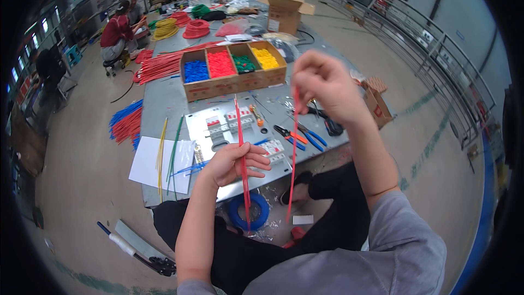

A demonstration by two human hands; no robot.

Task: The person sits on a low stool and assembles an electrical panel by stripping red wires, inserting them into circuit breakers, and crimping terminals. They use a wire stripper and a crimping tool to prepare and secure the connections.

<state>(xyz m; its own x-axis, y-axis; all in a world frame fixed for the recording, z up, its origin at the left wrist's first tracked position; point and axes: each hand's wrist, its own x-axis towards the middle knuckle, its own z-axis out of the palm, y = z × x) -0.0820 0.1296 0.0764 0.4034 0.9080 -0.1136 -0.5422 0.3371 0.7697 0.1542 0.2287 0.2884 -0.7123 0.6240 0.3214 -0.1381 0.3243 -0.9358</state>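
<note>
A few thin red wires point(239, 125) stand upright through my left hand point(225, 166), held at the thumb while the other fingers reach out loosely. Their lower ends hang past the table edge. Higher up and to the right, my right hand point(332, 90) is closed in a pinch on a single red wire point(293, 172), which dangles down in front of my lap. Beyond my left hand lies a pale metal plate point(197, 125) carrying circuit breakers point(238, 119), with more breakers point(274, 149) near its front edge.
Pliers with blue handles point(312, 138) and an orange-blue tool point(290, 137) lie right of the plate. A divided cardboard box point(234, 83) holds blue, red, green and yellow pieces. Yellow and green wires point(176, 150) cross white paper point(146, 159). A blue coil point(258, 216) sits below. A person point(117, 33) sits far left.
</note>
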